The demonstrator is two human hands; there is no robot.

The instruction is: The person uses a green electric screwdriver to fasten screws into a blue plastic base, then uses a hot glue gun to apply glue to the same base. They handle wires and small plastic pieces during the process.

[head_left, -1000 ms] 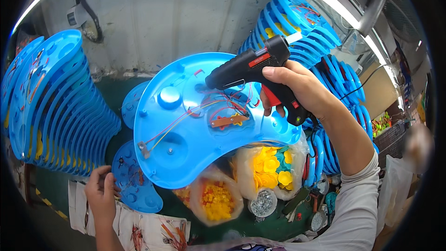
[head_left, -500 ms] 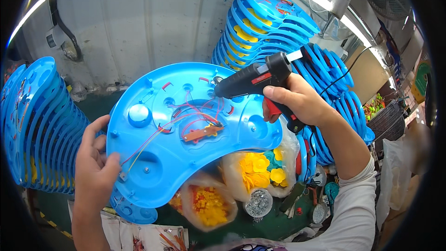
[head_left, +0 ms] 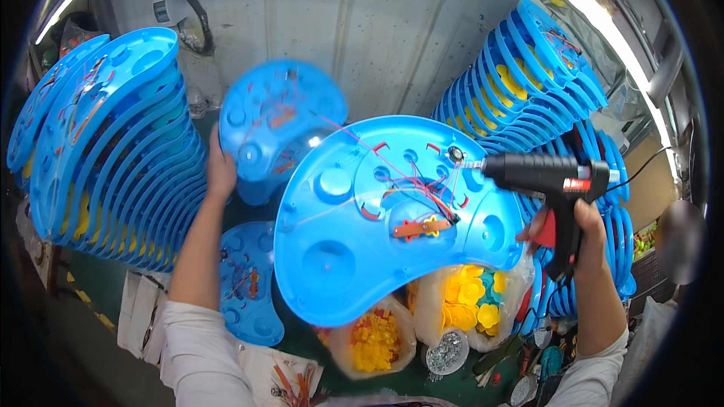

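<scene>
My right hand (head_left: 577, 234) grips a black hot glue gun (head_left: 535, 172) with a red trigger. Its nozzle reaches the small round metal part near the upper right of a large blue kidney-shaped plastic panel (head_left: 332, 256). Red wires and a small brown circuit board (head_left: 422, 229) sit on that panel. At upper left, my left hand (head_left: 220, 169) is closed on the left edge of another blue plastic panel (head_left: 260, 132), which is blurred and carries wires; its fingers are partly hidden. A third blue panel (head_left: 245, 294) lies below, partly behind the large one.
Tall stacks of blue panels stand at left (head_left: 128, 151) and at right (head_left: 520, 79). In front are a bag of small yellow and red parts (head_left: 373, 343), a bag of yellow flower-shaped pieces (head_left: 467, 301) and a bowl of screws (head_left: 446, 354). Hand tools (head_left: 539, 365) lie at lower right.
My left hand has let go of the large panel and moved up and away, now holding another blue panel. The glue gun has swung level, still at the round part. The view has shifted.
</scene>
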